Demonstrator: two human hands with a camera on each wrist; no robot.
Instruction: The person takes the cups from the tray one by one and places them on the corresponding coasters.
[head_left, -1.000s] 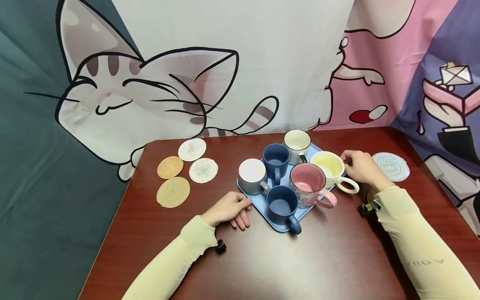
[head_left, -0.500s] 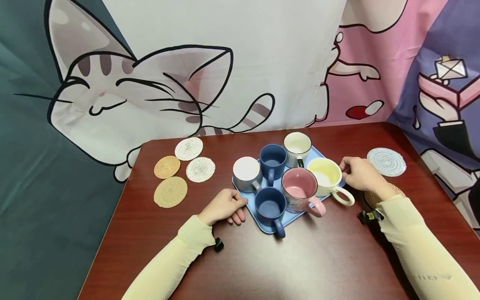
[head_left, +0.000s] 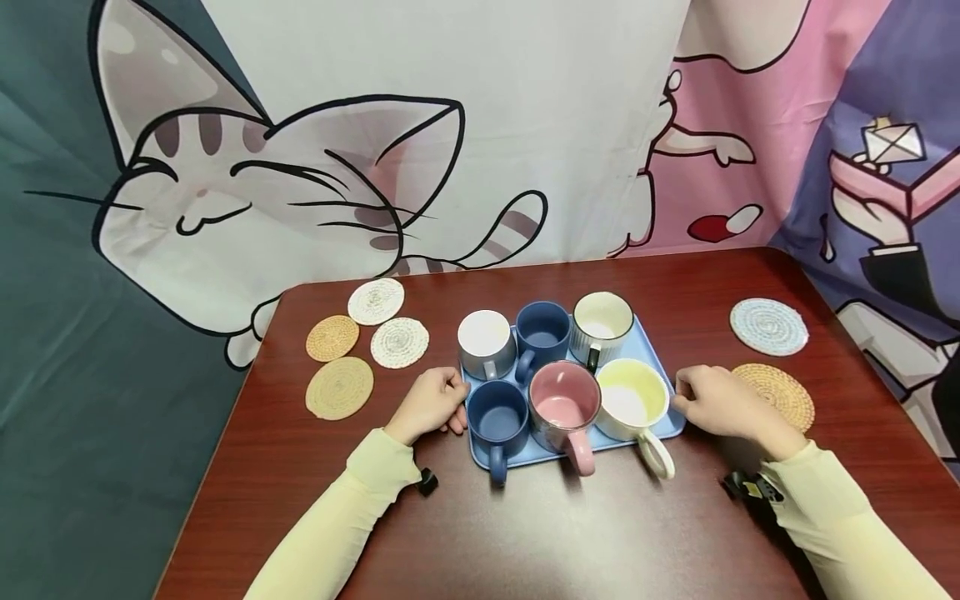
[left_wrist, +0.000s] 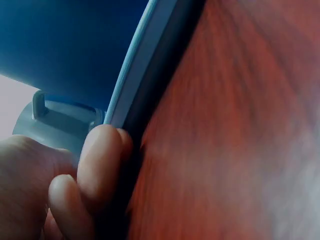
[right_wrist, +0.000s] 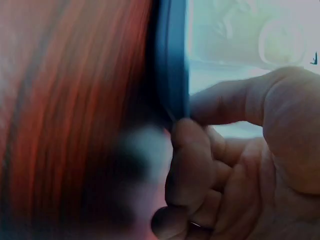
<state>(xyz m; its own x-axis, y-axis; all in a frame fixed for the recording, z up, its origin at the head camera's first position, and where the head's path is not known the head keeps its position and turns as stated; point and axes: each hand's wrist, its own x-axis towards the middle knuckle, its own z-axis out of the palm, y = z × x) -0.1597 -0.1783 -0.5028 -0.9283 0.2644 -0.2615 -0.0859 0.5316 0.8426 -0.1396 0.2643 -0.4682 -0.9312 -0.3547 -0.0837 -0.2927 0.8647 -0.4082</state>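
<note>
A light blue tray [head_left: 670, 425] lies on the table, crowded with mugs in two rows. Along its back are a grey mug [head_left: 480, 365], a dark blue mug [head_left: 543, 337] and a ribbed cream mug [head_left: 596, 337] with a black handle. In front sit another blue mug [head_left: 497, 421], a pink mug [head_left: 562, 408] and a cream mug with yellow inside [head_left: 633, 400]. My left hand [head_left: 426, 404] pinches the tray's left edge, thumb above and fingers [left_wrist: 100, 160] beneath. At the right edge my right hand [head_left: 720, 402] pinches the rim, fingers [right_wrist: 190, 165] curled under it.
Several round woven coasters [head_left: 339, 388] are grouped at the table's left back. On the right lie a pale blue coaster [head_left: 768, 327] and a straw coaster [head_left: 780, 396], the latter partly behind my right hand. A cartoon cloth backdrop [head_left: 495, 150] hangs behind the table [head_left: 600, 533].
The tray has turned clockwise from a slant until its front edge runs nearly level. My right hand has come nearer with its side, and my left hand has shifted slightly left.
</note>
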